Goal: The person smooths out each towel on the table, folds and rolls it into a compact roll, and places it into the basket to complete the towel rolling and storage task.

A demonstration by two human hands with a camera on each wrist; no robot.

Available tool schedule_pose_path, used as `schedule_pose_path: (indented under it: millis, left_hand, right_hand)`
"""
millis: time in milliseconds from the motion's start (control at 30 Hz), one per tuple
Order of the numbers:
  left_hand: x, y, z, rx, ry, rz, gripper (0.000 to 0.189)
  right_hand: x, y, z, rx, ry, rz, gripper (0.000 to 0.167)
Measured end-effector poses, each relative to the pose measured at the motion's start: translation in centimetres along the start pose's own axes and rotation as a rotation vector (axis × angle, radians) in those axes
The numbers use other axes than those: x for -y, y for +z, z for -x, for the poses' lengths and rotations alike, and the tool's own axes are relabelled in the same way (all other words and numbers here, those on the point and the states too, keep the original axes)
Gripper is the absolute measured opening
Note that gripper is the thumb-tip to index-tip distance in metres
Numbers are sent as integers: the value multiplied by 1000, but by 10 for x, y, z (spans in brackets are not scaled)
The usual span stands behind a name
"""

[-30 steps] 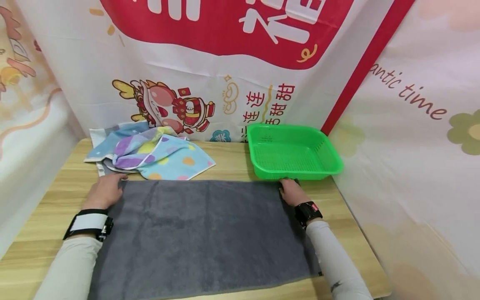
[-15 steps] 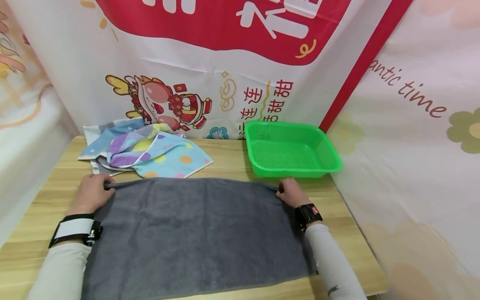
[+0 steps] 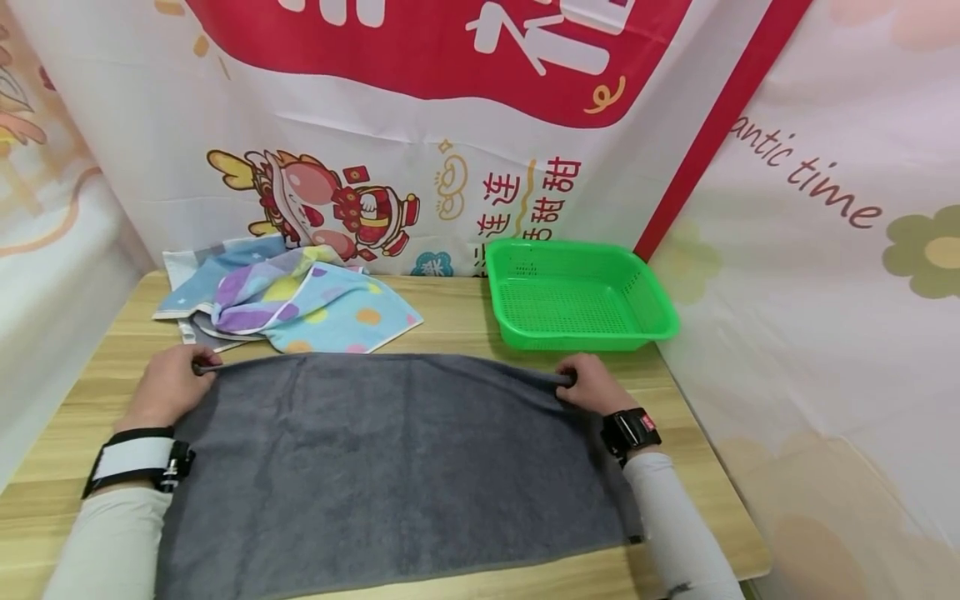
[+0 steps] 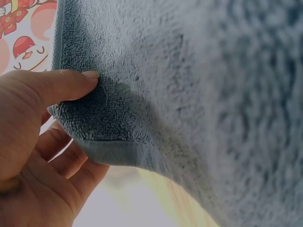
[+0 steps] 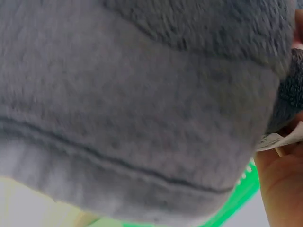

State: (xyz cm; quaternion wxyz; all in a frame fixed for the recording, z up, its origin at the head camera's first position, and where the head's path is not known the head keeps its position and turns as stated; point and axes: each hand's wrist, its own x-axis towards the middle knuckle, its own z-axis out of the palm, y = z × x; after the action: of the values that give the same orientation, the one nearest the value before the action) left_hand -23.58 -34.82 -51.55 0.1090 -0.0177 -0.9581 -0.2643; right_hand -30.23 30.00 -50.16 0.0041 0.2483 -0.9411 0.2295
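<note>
The left hand [image 3: 168, 385] grips the grey towel [image 3: 405, 475] at its far corner; the left wrist view shows the thumb laid over the pile and the other fingers on the far side of the hem, so the corner is pinched between them. The right hand [image 3: 592, 383] grasps the same towel at the opposite far corner, with a fold of the edge between thumb and fingers; in the right wrist view the hanging towel covers most of the scene, and a white label [image 5: 281, 138] sits just beside the fingers. Between the two hands the towel's far edge bows slightly outward, and the rest spreads from the hands back toward the person, over the bench [image 3: 457, 317], its near left part running out of sight. Beyond the left hand and a little to its right lie the crumpled cloths: a spotted cloth [image 3: 360, 321] with pale blue, purple and yellow patches, partly over a blue cloth [image 3: 225, 285], both near the towel's far edge. Directly beyond the right hand, near it, stands the green basket [image 3: 577, 342], upright with perforated sides. Behind each hand is a wrist strap, the left strap [image 3: 135, 458] with a white panel, the right strap [image 3: 632, 432] black. Farther out from both hands, past the cloths and basket, hangs a printed banner [image 3: 375, 117] in red and white.
</note>
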Motion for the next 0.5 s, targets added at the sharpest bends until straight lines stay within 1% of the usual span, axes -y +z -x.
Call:
schedule_pose_path:
  millis: [100,233,367,500]
  left_hand:
    - [1,-1,0,-7,-5,-9,10]
    - [4,-1,-2,-3,-19,-27,12]
    - [5,0,-3,-1,-32,-47,13]
    - [6,1,-3,-7,-24,-60,14]
  right_hand:
    - [-2,-6,1,-21,-28,12,13]
    - [-4,-13,1,-29,-53,10,22]
    - [-5,-16,2,-6,-21,-8,18]
    - [-4,-19,4,32,33,-15,18]
